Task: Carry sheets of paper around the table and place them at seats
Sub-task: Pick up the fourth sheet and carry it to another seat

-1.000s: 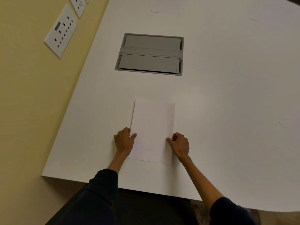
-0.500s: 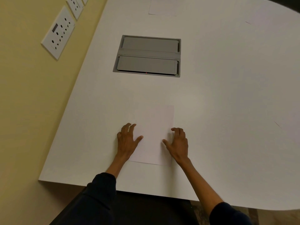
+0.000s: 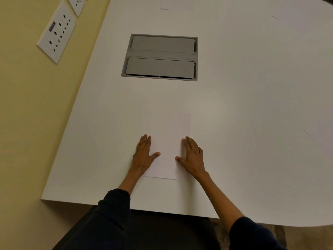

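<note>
A white sheet of paper (image 3: 168,141) lies flat on the white table (image 3: 234,105), near the front edge. My left hand (image 3: 144,154) rests palm down on the sheet's left edge, fingers spread. On the sheet's right edge my right hand (image 3: 192,156) lies flat in the same way. Neither hand grips the sheet. Another sheet (image 3: 175,4) lies at the far end of the table, and two faint sheets (image 3: 295,11) (image 3: 320,127) lie along the right side.
A grey cable box with two closed flaps (image 3: 160,57) is set into the table beyond the sheet. The yellow wall at the left carries white socket plates (image 3: 56,31). A dark chair (image 3: 144,231) stands below the table's front edge.
Both hands let go of the sheet's side edges and flattened out onto it with fingers spread. The sheet now lies flat on the table.
</note>
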Demonstrator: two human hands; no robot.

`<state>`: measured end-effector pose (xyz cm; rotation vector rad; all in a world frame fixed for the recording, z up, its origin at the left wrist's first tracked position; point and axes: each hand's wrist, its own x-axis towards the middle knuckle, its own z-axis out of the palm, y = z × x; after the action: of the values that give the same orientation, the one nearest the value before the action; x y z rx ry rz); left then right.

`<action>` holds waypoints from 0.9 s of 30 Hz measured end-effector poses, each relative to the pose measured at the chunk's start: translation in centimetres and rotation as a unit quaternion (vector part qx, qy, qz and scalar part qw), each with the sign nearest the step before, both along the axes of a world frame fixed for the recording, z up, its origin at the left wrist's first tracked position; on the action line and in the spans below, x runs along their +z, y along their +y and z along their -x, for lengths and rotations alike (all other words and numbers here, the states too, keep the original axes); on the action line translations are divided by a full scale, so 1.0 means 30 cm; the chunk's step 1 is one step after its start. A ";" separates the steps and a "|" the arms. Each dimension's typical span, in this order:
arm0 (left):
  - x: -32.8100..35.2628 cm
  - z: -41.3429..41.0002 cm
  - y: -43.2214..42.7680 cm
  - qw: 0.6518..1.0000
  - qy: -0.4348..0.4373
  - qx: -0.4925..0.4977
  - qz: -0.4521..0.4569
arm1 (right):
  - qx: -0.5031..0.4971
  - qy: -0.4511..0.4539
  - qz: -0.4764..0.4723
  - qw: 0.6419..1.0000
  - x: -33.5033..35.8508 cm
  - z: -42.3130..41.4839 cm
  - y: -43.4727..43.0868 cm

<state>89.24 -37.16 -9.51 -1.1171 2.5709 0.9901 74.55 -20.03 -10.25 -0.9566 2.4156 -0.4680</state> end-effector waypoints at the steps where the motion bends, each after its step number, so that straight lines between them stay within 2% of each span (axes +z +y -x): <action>1: 0.000 0.000 0.000 1.000 0.000 0.001 0.000 | 0.001 0.001 -0.001 1.000 -0.001 0.000 0.001; 21: 0.015 0.005 0.011 1.000 -0.003 0.014 -0.002 | 0.012 0.017 -0.019 1.000 0.008 -0.015 -0.011; 27: 0.057 0.011 0.060 0.998 0.041 0.049 -0.001 | 0.015 0.008 0.004 1.000 0.040 -0.006 0.020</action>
<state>88.91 -35.35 -7.80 -1.2384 2.5999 1.0815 74.73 -19.42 -9.05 -1.0023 2.4112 -0.4603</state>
